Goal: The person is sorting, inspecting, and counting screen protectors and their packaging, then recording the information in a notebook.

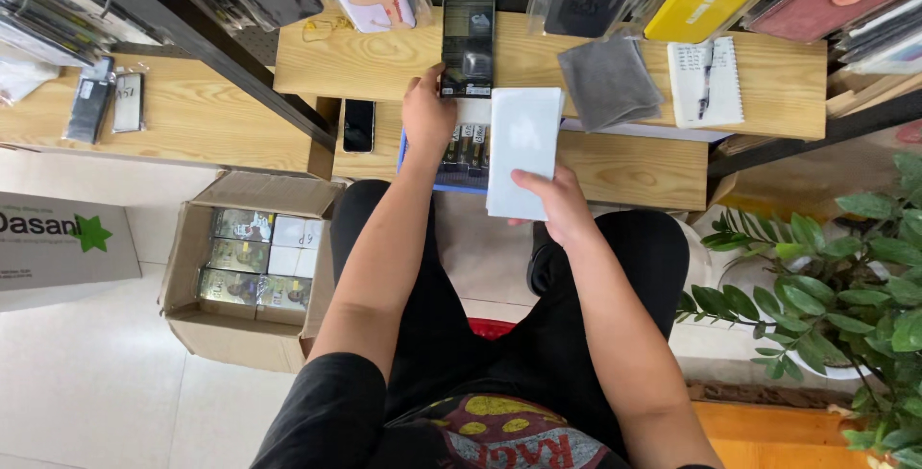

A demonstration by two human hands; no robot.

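Observation:
My right hand [553,202] holds a flat white rectangular box [523,150] upright in front of me, over the lower wooden shelf. My left hand [428,112] reaches forward and touches the lower edge of a dark flat package [468,47] that lies on the upper wooden shelf [403,71]. Beneath both hands sits a blue tray [461,157] with several small dark items in a row. I am seated, with black trousers showing below.
A black phone [359,125] lies on the lower shelf, left of the tray. A grey cloth [608,82] and a notepad with pen [706,82] rest on the upper shelf. An open cardboard box [252,263] of packages stands on the floor at left. A potted plant [845,287] is at right.

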